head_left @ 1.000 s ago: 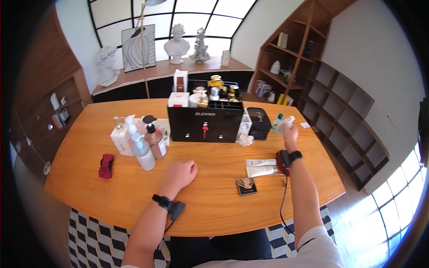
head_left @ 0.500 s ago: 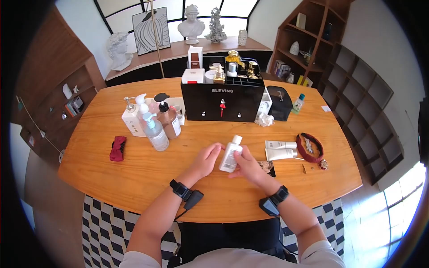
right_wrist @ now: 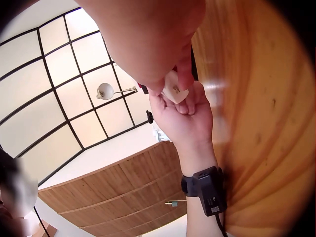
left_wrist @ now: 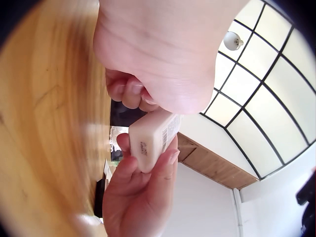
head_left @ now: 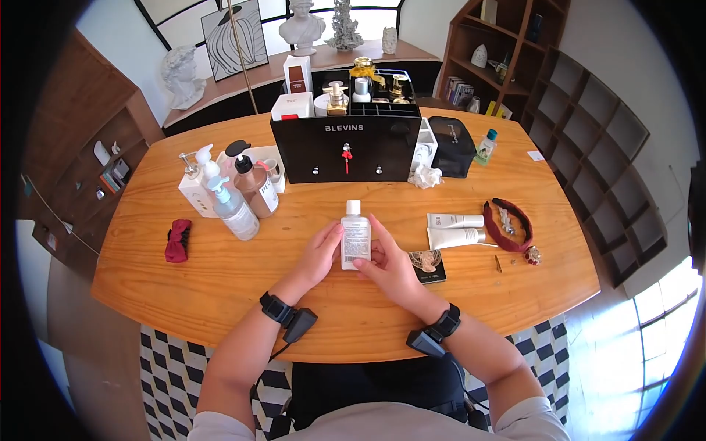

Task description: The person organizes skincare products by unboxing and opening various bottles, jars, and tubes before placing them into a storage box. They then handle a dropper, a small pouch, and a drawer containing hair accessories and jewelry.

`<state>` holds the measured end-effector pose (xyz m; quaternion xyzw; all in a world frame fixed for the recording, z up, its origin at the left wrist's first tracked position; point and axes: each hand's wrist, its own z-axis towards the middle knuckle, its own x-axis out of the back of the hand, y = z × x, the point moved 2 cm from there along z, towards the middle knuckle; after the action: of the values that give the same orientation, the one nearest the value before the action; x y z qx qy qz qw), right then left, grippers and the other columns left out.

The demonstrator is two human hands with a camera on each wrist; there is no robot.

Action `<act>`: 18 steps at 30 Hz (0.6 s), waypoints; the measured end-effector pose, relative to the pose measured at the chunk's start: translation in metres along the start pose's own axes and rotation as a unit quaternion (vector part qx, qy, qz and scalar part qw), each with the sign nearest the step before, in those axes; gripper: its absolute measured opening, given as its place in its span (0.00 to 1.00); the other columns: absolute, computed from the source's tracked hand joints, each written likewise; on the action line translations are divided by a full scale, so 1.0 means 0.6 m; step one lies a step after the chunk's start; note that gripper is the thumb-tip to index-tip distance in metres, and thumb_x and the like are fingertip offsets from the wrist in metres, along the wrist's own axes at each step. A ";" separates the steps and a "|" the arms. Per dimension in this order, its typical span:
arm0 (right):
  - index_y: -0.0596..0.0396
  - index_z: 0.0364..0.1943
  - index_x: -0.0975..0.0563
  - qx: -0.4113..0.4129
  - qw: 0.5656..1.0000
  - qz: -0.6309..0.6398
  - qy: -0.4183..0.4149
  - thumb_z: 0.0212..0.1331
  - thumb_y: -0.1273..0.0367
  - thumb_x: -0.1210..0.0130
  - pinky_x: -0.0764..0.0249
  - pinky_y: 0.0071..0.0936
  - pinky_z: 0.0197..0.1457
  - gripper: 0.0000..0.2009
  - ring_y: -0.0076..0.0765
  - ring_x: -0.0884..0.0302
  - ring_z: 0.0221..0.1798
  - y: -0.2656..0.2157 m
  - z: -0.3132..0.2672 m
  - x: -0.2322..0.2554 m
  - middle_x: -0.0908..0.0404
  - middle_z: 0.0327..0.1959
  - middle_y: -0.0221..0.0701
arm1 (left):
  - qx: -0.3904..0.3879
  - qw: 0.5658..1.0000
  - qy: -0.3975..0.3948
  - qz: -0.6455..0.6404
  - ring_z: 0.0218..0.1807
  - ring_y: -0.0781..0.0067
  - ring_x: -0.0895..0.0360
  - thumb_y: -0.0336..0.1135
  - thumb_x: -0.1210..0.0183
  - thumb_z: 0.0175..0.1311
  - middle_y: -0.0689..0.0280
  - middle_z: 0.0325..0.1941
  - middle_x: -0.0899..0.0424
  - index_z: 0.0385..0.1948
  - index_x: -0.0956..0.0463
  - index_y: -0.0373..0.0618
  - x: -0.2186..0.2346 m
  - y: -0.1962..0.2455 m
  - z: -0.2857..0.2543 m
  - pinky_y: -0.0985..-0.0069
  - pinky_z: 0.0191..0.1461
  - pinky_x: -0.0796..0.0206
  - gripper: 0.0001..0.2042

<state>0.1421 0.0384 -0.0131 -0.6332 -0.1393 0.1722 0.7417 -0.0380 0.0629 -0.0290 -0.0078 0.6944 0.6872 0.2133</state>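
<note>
A small white bottle [head_left: 356, 242] with a white cap stands upright above the table, its printed label facing me. My right hand [head_left: 390, 268] grips its right side, thumb across the lower label and the other fingers behind. On the other side, my left hand [head_left: 321, 253] holds the left edge, with the thumb along it and fingers curled behind. From the left wrist, the base of the bottle [left_wrist: 147, 143] shows small stamped print, and the right hand [left_wrist: 140, 192] pinches it. In the right wrist view the left hand [right_wrist: 185, 118] curls around the bottle [right_wrist: 173, 89].
A black organizer [head_left: 346, 151] full of cosmetics stands at the back. Several pump bottles [head_left: 237, 213] are at left, near a red bow [head_left: 177, 240]. To the right lie white tubes [head_left: 454, 237], a compact [head_left: 429, 266], a red headband [head_left: 507, 224] and a green-capped bottle [head_left: 486, 147].
My right hand brought the white bottle from the table's far right to the middle. It went from tilted to upright, and my left hand closed in on its left side.
</note>
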 end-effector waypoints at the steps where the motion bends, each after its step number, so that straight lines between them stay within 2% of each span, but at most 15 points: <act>1: 0.50 0.79 0.57 0.016 1.000 -0.024 -0.005 0.65 0.78 0.40 0.17 0.26 0.51 0.45 0.28 0.20 0.54 0.003 0.001 0.002 0.23 0.52 0.36 | 0.005 1.000 0.003 -0.003 0.51 0.80 0.22 0.46 0.58 0.82 0.65 0.51 0.21 0.58 0.30 0.39 0.002 -0.003 0.000 0.77 0.56 0.28 0.20; 5: 0.48 0.80 0.60 0.028 0.998 -0.060 -0.014 0.63 0.80 0.38 0.19 0.28 0.56 0.48 0.30 0.21 0.57 -0.007 0.000 -0.001 0.24 0.56 0.38 | 0.005 1.000 0.010 -0.012 0.52 0.78 0.22 0.46 0.59 0.82 0.64 0.52 0.21 0.59 0.30 0.39 0.000 -0.005 -0.001 0.76 0.58 0.28 0.20; 11: 0.48 0.80 0.64 0.025 0.986 -0.163 -0.020 0.58 0.77 0.34 0.20 0.29 0.56 0.54 0.34 0.19 0.57 -0.014 -0.002 -0.002 0.22 0.60 0.44 | -0.004 0.999 0.014 -0.042 0.52 0.77 0.22 0.45 0.59 0.82 0.64 0.52 0.21 0.59 0.30 0.39 -0.004 -0.002 -0.002 0.75 0.59 0.28 0.19; 14: 0.49 0.80 0.61 0.061 0.983 -0.171 0.000 0.57 0.74 0.32 0.20 0.31 0.49 0.53 0.38 0.16 0.46 -0.010 -0.004 -0.004 0.19 0.52 0.45 | -0.003 0.999 0.011 -0.036 0.52 0.78 0.23 0.45 0.59 0.82 0.64 0.52 0.21 0.59 0.30 0.39 -0.002 -0.002 -0.003 0.75 0.58 0.28 0.19; 18: 0.51 0.79 0.57 0.062 0.979 -0.194 0.012 0.55 0.73 0.30 0.19 0.29 0.46 0.53 0.35 0.16 0.41 -0.014 -0.003 0.000 0.17 0.44 0.41 | -0.007 1.000 0.013 -0.022 0.50 0.80 0.23 0.46 0.59 0.82 0.66 0.50 0.21 0.58 0.30 0.40 0.000 -0.005 0.000 0.77 0.56 0.29 0.19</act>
<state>0.1433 0.0357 -0.0051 -0.5488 -0.2393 0.0257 0.8006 -0.0375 0.0625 -0.0317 -0.0334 0.6921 0.6868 0.2195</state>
